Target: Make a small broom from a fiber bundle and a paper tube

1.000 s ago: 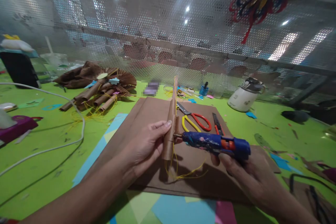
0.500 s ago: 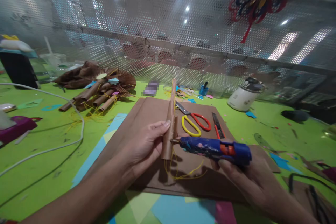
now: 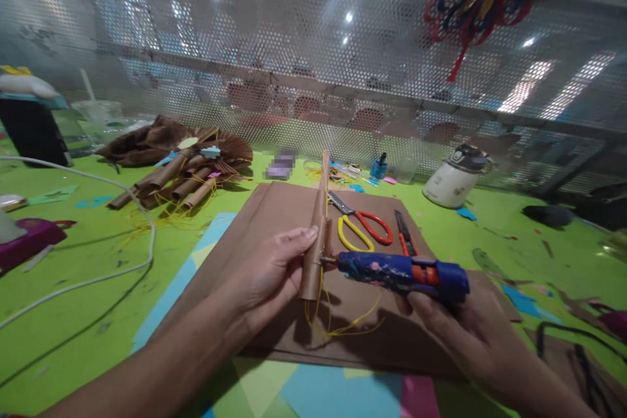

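My left hand [image 3: 281,264] is closed around a rolled brown paper tube [image 3: 313,268], thumb along its top. A thin stick runs up from the tube's far end, and yellow string [image 3: 337,328] trails from the near end. My right hand [image 3: 455,326] grips a blue glue gun [image 3: 401,272] with an orange part, held sideways. Its nozzle points left, at the tube's right side, where small shiny spots show. Under both hands lies brown paper [image 3: 274,333]. Beyond the glue gun are scissors [image 3: 360,228] with red and yellow handles and a red utility knife [image 3: 405,234].
Several brown tubes with string and a pleated fan [image 3: 230,157] lie at the back left. A white cable [image 3: 153,235] curves across the green table [image 3: 98,313]. At the back right stands a white bottle [image 3: 454,177]. Perforated metal [image 3: 313,46] rises behind.
The glue gun's nozzle has drawn slightly right, a little apart from where it met the tube. The tube's near end has shifted slightly down and left. Both grips stay the same.
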A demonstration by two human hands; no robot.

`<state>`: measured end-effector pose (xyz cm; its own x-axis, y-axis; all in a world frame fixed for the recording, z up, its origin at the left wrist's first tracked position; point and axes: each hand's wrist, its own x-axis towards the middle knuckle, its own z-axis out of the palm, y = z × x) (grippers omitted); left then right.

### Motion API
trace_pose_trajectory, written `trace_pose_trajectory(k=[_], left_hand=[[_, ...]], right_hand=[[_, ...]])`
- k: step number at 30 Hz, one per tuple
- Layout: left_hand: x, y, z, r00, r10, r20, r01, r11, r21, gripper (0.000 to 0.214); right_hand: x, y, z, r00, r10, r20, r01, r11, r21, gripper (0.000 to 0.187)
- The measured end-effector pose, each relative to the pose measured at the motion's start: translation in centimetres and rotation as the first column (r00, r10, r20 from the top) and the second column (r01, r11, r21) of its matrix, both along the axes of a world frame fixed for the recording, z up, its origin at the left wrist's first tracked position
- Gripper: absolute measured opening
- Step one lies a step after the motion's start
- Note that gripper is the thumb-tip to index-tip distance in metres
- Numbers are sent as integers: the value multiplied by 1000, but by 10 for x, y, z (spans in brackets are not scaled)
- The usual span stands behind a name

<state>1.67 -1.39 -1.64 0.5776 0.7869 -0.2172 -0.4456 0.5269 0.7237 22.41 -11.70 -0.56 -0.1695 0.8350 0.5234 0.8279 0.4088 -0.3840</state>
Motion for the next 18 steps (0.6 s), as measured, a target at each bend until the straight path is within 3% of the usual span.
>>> trace_pose_trajectory(k=[8,18], left_hand=[[0,-3,5,1000,-4,-28,5,999,34,19],[-1,-8,3,989,-72,-128,90,986,140,22]], right_hand=[[2,1,-10,994,-70,-79,68,997,-29,29],[1,8,-5,975,-191,-113,186,981,-55,37]])
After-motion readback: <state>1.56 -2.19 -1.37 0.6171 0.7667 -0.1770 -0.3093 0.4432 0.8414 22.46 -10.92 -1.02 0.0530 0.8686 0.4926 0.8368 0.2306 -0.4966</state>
